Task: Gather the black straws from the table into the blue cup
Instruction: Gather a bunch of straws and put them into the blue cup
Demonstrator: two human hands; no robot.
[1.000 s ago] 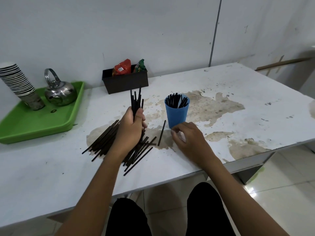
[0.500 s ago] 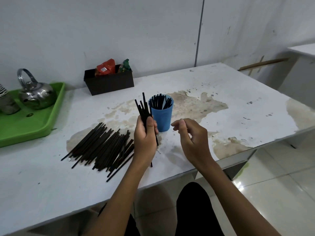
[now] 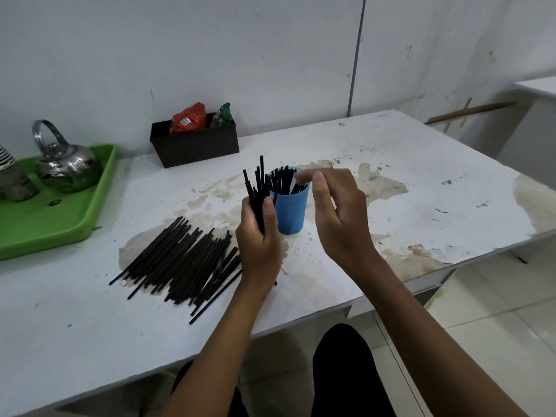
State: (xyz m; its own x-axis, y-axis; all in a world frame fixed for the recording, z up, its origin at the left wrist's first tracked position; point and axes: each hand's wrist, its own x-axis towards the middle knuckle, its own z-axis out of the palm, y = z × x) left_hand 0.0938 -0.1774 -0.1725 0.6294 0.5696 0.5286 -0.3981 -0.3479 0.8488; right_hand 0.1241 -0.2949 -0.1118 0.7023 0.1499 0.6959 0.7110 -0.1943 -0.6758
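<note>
Here, a white table (image 3: 376, 164) with worn, brown-stained patches stands against a pale wall (image 3: 210, 55), and light floor tiles (image 3: 496, 311) show beyond its right edge. The left hand (image 3: 258, 239) is clenched around a bundle of straws (image 3: 258, 188), held upright just beside the blue cup (image 3: 290, 212), their tips rising above its rim. The cup stands near the middle of the table and already holds several black straws. The right hand (image 3: 340, 212) hovers at the cup's right side, its fingers curled loosely and grasping nothing visible, with a fingertip (image 3: 304, 176) over the rim. A large pile of loose straws (image 3: 180, 257) lies flat on the table to the left of the cup. At the far left, a green tray (image 3: 60, 224) carries a metal kettle (image 3: 67, 167). Against the wall sits a black box (image 3: 195, 145) containing snack packets (image 3: 189, 117).
</note>
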